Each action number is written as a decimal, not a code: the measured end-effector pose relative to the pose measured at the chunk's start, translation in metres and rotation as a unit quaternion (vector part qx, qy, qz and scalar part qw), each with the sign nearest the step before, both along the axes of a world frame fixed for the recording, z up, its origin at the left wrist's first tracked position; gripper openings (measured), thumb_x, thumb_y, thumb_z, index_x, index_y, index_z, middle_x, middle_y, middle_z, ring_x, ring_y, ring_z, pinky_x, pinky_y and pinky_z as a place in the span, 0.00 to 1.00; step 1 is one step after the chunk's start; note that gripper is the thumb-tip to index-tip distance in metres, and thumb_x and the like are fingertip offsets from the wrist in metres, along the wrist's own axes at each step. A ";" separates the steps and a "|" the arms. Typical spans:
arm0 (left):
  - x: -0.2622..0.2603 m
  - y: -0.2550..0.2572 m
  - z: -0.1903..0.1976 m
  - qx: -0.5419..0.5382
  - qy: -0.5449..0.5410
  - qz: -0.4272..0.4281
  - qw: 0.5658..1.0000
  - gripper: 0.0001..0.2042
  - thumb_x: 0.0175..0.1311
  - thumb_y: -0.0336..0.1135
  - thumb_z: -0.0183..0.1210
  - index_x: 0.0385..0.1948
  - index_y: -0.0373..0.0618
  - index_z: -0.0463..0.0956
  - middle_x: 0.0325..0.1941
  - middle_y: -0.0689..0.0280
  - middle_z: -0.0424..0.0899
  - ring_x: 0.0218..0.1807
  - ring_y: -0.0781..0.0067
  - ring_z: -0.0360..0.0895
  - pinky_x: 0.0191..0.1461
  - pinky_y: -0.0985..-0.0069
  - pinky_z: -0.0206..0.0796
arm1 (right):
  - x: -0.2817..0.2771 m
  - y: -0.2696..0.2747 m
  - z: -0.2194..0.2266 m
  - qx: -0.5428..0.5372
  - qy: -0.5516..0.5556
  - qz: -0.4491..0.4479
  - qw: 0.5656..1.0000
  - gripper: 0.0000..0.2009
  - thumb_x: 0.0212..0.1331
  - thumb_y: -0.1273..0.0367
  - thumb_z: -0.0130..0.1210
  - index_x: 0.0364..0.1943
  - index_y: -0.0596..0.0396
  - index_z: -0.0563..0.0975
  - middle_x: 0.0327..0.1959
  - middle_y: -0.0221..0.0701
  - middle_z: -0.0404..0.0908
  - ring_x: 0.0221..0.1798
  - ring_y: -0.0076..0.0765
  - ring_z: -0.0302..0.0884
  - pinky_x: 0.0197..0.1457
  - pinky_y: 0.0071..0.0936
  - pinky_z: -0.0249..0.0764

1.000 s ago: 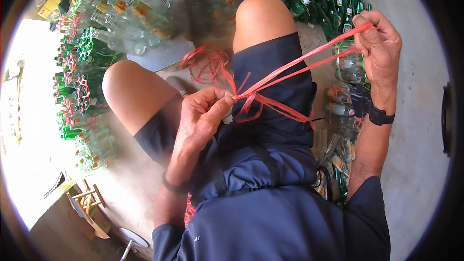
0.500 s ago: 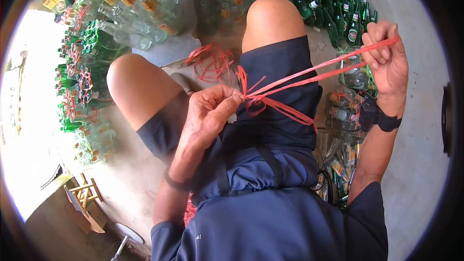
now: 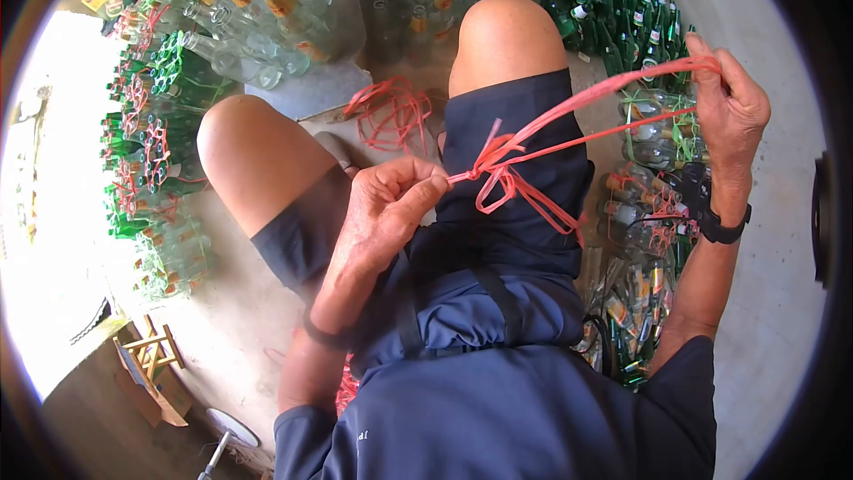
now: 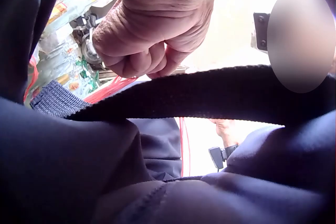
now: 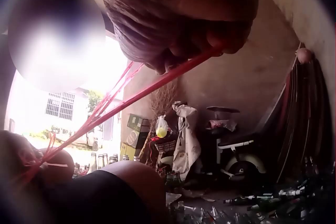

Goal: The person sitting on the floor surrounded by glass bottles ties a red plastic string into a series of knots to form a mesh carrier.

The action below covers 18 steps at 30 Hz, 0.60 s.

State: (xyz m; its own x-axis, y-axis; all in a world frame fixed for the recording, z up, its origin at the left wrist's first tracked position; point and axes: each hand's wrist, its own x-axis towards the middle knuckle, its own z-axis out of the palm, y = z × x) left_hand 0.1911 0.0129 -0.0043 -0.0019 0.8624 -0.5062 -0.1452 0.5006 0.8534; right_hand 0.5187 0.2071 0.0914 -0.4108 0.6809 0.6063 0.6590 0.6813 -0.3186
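Red plastic twine (image 3: 595,93) runs between the two hands above the lap, with a knotted part and small loops near the left hand. My left hand (image 3: 378,213) pinches the knot's end between thumb and forefinger; in the left wrist view the hand (image 4: 157,19) has its fingers curled in, red strands below them. Raised at the right, my right hand (image 3: 733,111) has the upper strands looped over its curled fingers. The right wrist view shows that hand (image 5: 178,19) gripping the taut twine (image 5: 147,90). Loose ends hang over the dark shorts (image 3: 506,116).
Loose red twine (image 3: 395,114) lies on the floor between the knees. Clear bottles (image 3: 284,13) and green bottles (image 3: 635,13) stand beyond the legs; tied bundles (image 3: 653,138) lie at the right. A small wooden stool (image 3: 153,351) is at the lower left. A scooter (image 5: 239,153) stands further off.
The right hand has moved outward to the right and turned. The knot and its loops have slid a little away from the left fingertips, which keep their pinch.
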 end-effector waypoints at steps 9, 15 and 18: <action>0.002 0.001 -0.003 0.016 -0.027 0.008 0.999 0.09 0.73 0.35 0.63 0.37 0.39 0.83 0.26 0.79 0.77 0.27 0.92 0.64 0.29 0.84 0.54 | -0.015 -0.001 0.016 -0.193 -0.026 -0.005 0.981 0.04 0.67 0.73 0.65 0.39 0.61 0.83 0.24 0.22 0.71 0.29 0.13 0.66 0.32 0.17 0.64; 0.003 0.003 -0.006 0.024 -0.044 0.017 0.999 0.09 0.74 0.36 0.62 0.38 0.39 0.83 0.25 0.80 0.76 0.27 0.92 0.63 0.29 0.84 0.52 | -0.035 -0.033 0.021 -0.189 -0.111 0.033 0.975 0.25 0.54 0.81 0.61 0.60 0.59 0.75 0.56 0.35 0.77 0.60 0.35 0.77 0.68 0.31 0.70; 0.001 0.003 -0.004 0.011 -0.051 0.009 0.999 0.09 0.74 0.36 0.62 0.38 0.39 0.84 0.26 0.80 0.77 0.27 0.93 0.63 0.29 0.84 0.52 | -0.051 -0.058 0.031 -0.082 -0.069 0.045 0.993 0.20 0.53 0.81 0.62 0.53 0.61 0.79 0.48 0.38 0.80 0.50 0.36 0.79 0.58 0.31 0.75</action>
State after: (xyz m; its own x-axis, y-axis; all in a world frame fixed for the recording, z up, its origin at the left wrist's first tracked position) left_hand 0.1926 0.0161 -0.0080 0.0331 0.8740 -0.4848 -0.2397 0.4778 0.8451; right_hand 0.4680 0.1491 0.1221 -0.5463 0.7219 0.4248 0.6422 0.6866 -0.3409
